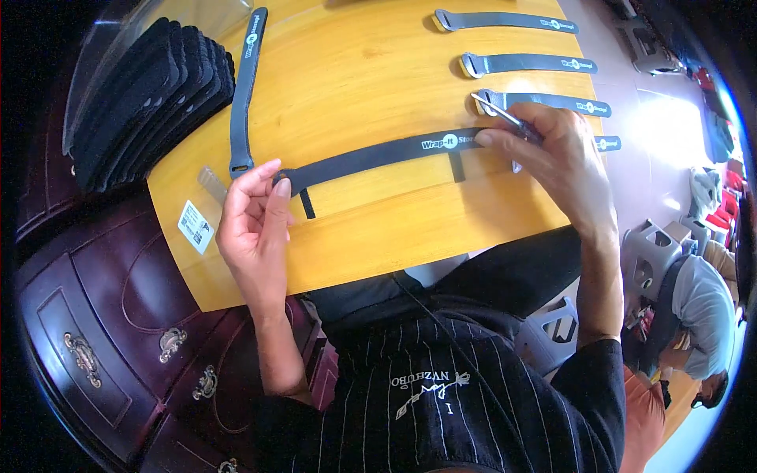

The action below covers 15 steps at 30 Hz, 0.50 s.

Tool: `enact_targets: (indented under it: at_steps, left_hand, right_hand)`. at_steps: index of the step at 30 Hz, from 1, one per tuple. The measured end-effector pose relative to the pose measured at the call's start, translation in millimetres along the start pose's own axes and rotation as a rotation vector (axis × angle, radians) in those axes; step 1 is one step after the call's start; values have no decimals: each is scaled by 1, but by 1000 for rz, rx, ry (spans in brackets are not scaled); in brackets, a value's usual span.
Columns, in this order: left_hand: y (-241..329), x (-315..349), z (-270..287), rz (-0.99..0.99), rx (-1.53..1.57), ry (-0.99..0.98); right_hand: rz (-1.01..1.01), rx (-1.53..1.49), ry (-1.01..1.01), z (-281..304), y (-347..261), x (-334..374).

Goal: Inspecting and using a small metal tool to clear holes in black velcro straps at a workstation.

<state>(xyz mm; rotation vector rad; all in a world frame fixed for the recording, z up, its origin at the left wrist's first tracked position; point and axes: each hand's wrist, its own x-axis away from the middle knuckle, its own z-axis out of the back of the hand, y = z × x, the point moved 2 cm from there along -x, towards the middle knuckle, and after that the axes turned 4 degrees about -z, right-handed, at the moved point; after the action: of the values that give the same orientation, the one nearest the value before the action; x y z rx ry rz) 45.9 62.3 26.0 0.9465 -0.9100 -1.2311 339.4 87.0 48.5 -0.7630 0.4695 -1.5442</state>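
A long dark hook-and-loop strap (363, 164) with a pale printed mark stretches between my hands, just over the yellow table. My left hand (256, 217) pinches its slotted left end between thumb and fingers. At the strap's other end is my right hand (556, 150), its thumb pressed on the strap. That hand also grips a slim, pointed metal tool (505, 117) with a dark handle; its exact kind cannot be made out. Another strap (244, 94) lies lengthwise beyond my left hand. Several straps with grey looped ends, such as this strap (524, 63), lie in a row at the right.
Black straps (150, 94) are stacked at the table's far left, by clear plastic. A white printed label (195, 226) sticks to the yellow table (378, 244) at its left edge. Dark wooden drawers (87, 339) stand left. Grey stools (650, 252) and another person (698, 315) are at right.
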Motion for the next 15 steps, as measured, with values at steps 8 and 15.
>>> enact_targets:
  at_steps: [8, 15]
  left_hand:
    - [-9, -3, -4, -5, 33, 56]
    - [-12, -5, -4, -76, -16, 39]
  right_hand:
    - [-12, 116, 18, -4, 0, -6]
    - [-113, 112, 23, -6, -9, -6]
